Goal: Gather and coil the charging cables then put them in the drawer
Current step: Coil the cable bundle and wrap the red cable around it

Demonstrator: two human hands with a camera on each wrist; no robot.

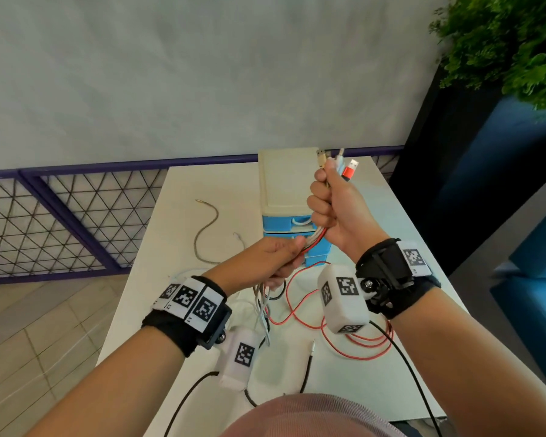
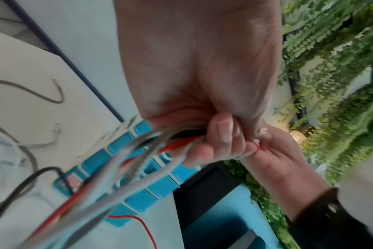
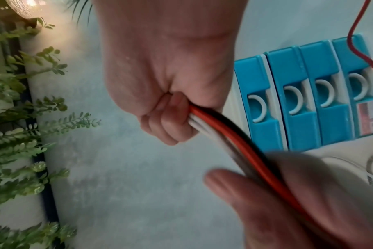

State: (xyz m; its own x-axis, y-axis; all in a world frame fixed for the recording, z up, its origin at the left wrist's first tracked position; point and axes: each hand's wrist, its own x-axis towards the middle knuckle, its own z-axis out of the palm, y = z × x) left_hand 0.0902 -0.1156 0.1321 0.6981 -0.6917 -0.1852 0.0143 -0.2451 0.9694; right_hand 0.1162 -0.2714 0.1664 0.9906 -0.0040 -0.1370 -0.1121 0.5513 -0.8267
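My right hand point(image 1: 325, 206) is raised in a fist round a bundle of charging cables point(image 3: 215, 124), red, white, black and braided. Their USB plugs point(image 1: 338, 164) stick out above the fist. Just below it, my left hand point(image 1: 281, 257) grips the same bundle point(image 2: 160, 143) with thumb and fingers curled round it. The loose lengths hang down to the white table point(image 1: 208, 190), where the red cable point(image 1: 300, 310) lies in loops. Behind the hands stands the small blue drawer unit point(image 1: 284, 228) with a cream top; its drawers point(image 3: 309, 101) look closed.
A braided cable end point(image 1: 207, 228) and a white cable end point(image 1: 238, 239) trail across the table's left half. Black wrist-camera leads point(image 1: 404, 361) hang at the near edge. A purple mesh fence point(image 1: 60, 216) stands left, blue seating point(image 1: 517, 184) and a green plant point(image 1: 511, 42) right.
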